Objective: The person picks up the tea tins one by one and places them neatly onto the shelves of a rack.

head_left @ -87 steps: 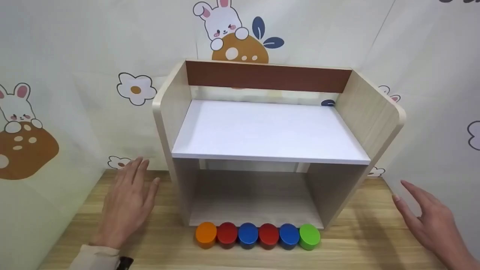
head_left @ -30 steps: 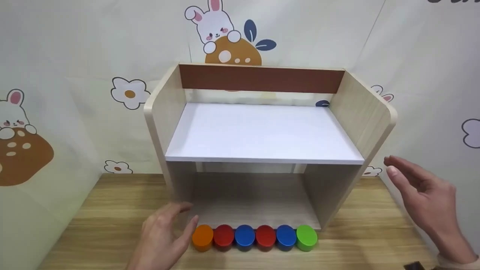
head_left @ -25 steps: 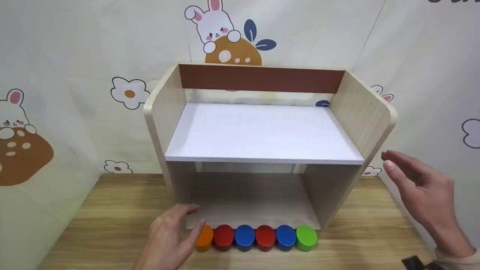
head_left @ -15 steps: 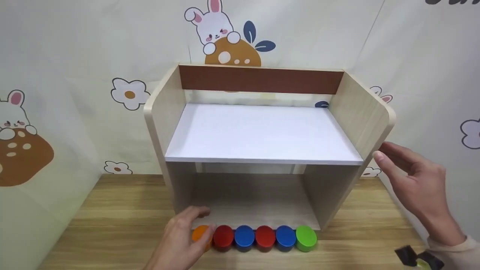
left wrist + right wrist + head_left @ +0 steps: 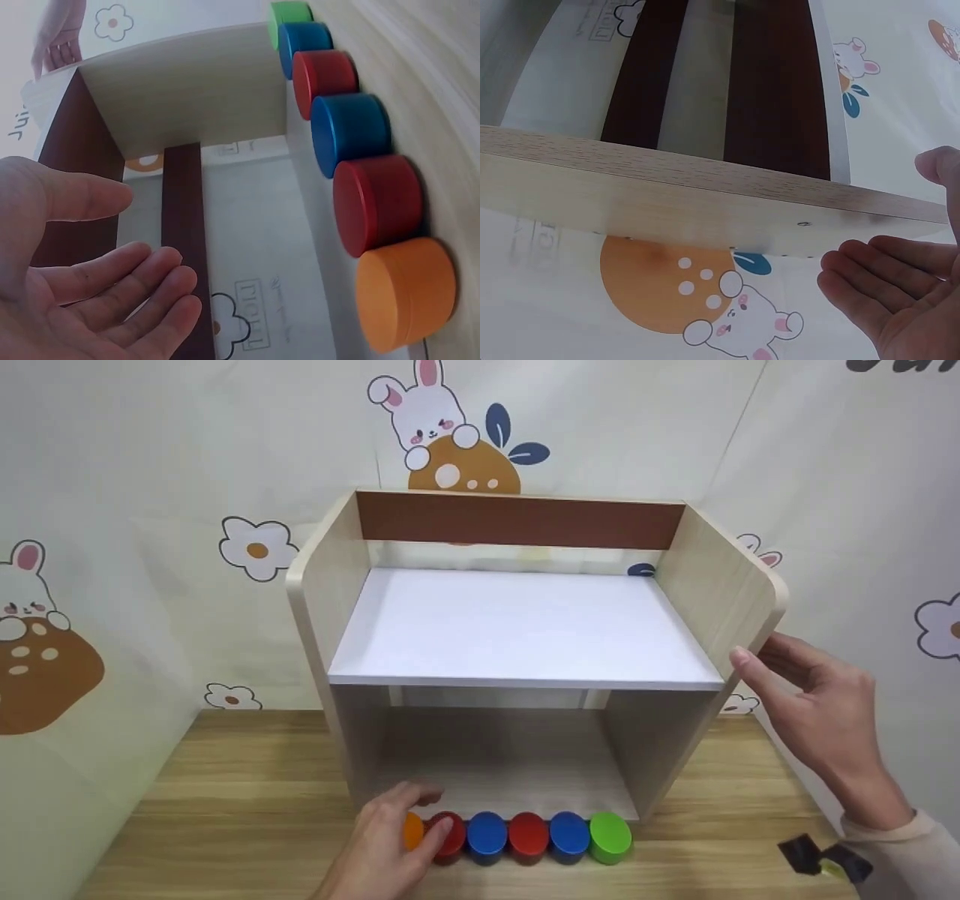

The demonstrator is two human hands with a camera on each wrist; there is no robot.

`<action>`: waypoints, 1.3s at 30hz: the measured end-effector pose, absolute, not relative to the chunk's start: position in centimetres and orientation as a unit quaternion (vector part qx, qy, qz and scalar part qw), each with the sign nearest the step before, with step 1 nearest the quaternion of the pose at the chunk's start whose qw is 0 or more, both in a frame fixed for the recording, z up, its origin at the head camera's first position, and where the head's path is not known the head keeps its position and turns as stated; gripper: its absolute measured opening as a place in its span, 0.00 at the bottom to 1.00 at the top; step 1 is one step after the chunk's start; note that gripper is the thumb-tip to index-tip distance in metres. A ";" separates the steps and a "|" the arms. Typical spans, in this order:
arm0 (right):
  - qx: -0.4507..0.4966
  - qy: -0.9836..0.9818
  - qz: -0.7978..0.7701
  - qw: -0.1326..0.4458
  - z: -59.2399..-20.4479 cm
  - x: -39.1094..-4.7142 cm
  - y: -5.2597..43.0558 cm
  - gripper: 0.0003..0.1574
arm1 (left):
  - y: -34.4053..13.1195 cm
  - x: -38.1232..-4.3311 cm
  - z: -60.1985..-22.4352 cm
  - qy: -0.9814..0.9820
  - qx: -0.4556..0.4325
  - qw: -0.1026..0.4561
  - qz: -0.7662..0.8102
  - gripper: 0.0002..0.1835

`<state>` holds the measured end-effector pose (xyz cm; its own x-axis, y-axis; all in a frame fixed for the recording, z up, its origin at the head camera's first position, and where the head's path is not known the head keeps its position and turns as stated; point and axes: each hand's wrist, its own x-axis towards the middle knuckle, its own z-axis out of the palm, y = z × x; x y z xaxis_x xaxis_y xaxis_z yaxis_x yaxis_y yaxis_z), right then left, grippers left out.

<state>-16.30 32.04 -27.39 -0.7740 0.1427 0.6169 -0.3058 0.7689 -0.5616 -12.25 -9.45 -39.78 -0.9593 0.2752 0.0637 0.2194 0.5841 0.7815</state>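
My left hand, fingers loosely bent and thumb apart, hovers at the lower front of a small wooden shelf unit. In the head view it partly covers an orange cylinder and overlaps the red cylinder beside it. The left wrist view shows the palm holding nothing, away from the row of cylinders. My right hand is at the front edge of the right side panel, thumb on the inner side and fingers outside. The right wrist view shows thumb and fingers spread around that edge, unclosed.
The row continues rightward with a blue cylinder, a red, a blue and a green cylinder, along the unit's lower front edge. A brown board spans the back top. Rabbit-printed wall sheets stand close behind and beside the wooden table.
My left hand has come down from the left side and slid right over the orange and red cylinders. My right hand has moved up and left to the right panel's edge. The cylinders have stayed put.
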 end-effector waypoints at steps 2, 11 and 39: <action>0.044 -0.881 0.334 0.331 -27.4 -16.4 31.9 0.29 | -9.3 -12.4 -40.0 0.886 0.136 0.054 0.440 0.20; 0.034 -0.877 0.336 0.342 -26.9 -16.8 31.6 0.27 | -8.5 -12.5 -41.5 0.884 0.188 0.029 0.426 0.19; 0.041 -0.863 0.337 0.373 -26.7 -17.1 31.2 0.23 | -9.8 -12.6 -44.0 0.910 0.126 -0.014 0.396 0.21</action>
